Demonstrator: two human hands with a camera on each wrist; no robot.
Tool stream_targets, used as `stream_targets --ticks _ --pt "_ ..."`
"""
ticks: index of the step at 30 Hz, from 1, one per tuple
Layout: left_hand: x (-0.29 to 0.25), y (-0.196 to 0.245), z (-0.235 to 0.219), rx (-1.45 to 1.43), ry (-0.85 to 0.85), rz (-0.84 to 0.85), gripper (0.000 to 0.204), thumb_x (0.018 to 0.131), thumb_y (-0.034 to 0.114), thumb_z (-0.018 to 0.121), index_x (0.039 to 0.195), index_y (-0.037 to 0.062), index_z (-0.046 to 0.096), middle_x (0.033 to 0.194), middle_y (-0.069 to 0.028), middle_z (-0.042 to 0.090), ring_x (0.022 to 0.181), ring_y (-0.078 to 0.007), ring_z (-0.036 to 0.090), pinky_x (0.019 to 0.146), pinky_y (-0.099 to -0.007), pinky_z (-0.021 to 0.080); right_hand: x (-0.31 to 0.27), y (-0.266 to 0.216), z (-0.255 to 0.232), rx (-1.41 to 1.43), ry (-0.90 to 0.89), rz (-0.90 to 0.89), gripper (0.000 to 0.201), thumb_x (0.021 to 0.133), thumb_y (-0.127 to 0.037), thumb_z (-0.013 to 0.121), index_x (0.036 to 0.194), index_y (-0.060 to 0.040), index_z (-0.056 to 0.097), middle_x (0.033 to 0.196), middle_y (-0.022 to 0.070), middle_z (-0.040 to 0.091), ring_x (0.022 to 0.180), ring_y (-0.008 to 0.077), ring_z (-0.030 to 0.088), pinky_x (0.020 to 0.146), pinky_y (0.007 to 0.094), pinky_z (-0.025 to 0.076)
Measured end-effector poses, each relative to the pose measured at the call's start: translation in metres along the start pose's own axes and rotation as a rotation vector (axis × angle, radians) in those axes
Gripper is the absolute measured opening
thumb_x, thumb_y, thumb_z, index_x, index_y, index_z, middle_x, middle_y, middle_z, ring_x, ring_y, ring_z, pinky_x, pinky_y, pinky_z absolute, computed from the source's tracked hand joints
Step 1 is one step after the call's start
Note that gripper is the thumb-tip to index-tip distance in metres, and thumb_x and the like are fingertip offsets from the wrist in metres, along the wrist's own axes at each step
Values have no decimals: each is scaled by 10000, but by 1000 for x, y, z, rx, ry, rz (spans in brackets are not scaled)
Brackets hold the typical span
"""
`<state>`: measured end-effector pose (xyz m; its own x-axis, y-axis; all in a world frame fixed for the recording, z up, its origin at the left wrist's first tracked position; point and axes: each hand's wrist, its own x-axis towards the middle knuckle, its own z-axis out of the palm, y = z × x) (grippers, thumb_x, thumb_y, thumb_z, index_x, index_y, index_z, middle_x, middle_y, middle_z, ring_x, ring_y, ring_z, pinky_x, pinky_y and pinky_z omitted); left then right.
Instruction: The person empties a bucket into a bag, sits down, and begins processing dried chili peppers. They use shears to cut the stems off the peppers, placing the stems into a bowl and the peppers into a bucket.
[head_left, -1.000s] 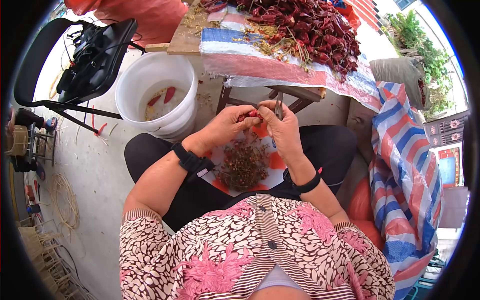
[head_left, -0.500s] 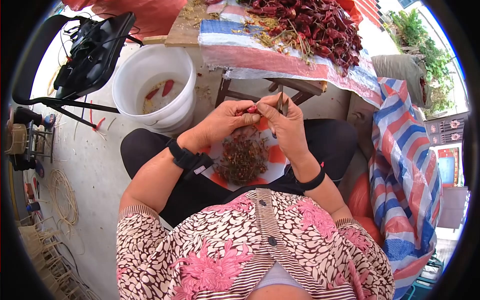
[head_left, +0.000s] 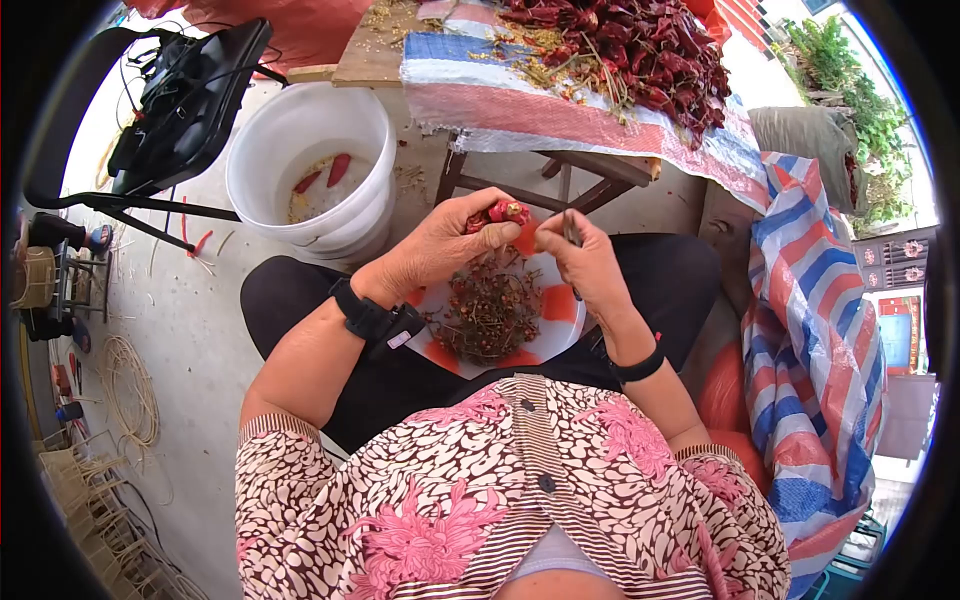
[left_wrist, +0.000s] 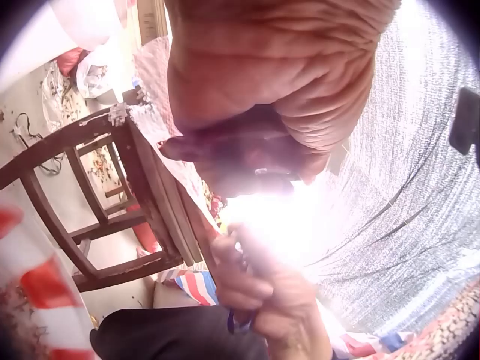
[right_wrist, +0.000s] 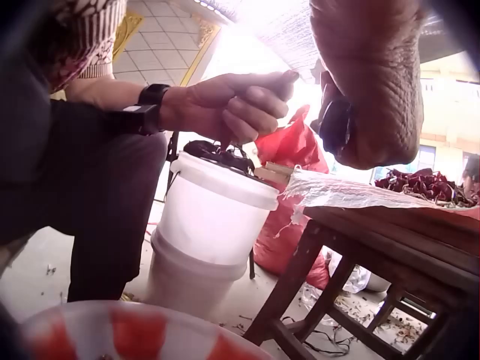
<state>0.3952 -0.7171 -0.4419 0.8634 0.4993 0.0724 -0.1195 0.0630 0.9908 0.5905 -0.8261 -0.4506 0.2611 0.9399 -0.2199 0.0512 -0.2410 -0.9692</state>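
In the head view my left hand (head_left: pixel 448 242) grips a small bunch of red dried chillies (head_left: pixel 508 212), their stem ends facing my right hand. My right hand (head_left: pixel 592 268) is a little to the right, fingers curled round a pair of scissors (head_left: pixel 572 228); their metal part shows above the fingers. Its thumb and forefinger meet near the chillies, apart from them. Below both hands a white and orange-red basin (head_left: pixel 562 306) sits between the legs, with a heap of dry stems (head_left: pixel 485 315) in it. Glare hides the left fingertips in the left wrist view.
A white bucket (head_left: pixel 375 205) with a few chillies at its bottom stands at left, near a black chair (head_left: pixel 185 110). Ahead, a wooden table (head_left: pixel 375 65) bears a striped sheet (head_left: pixel 480 100) and a large pile of dried chillies (head_left: pixel 650 60). Striped sheeting (head_left: pixel 810 330) hangs at right.
Both hands were together at the chillies, with the scissor blades pointing up. Now the right hand has drawn away to the right and down, and the bunch in the left hand shows more fully.
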Motion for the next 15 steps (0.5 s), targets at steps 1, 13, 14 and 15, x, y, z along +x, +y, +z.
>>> stream_targets --ticks 1,13,14,15 --pt "-1 -1 0 2 6 8 253 952 278 610 1095 74 570 828 36 571 707 -21 499 606 -176 403 -1 12 -3 -156 -23 -6 190 879 -173 676 958 -21 593 784 37 607 695 85 550 605 247 454" --pt "5 -13 -4 56 12 -89 255 943 232 628 1120 71 539 973 23 576 812 -18 502 675 -177 434 -25 -36 -12 -388 -22 -205 424 873 -304 677 1166 -8 597 820 111 622 781 164 591 749 306 473" --pt "6 -14 -4 58 36 -77 252 941 228 632 1114 70 541 963 22 579 797 -17 502 661 -175 431 -27 -37 -12 -535 24 -235 429 854 -346 687 1151 -44 623 815 105 635 743 172 608 715 312 475" --pt "7 -16 -4 61 59 -63 248 938 225 636 1108 69 544 954 22 583 782 -17 503 647 -174 427 -29 -40 -11 -601 44 -226 432 844 -353 692 1146 -51 629 802 101 636 725 185 611 703 316 474"
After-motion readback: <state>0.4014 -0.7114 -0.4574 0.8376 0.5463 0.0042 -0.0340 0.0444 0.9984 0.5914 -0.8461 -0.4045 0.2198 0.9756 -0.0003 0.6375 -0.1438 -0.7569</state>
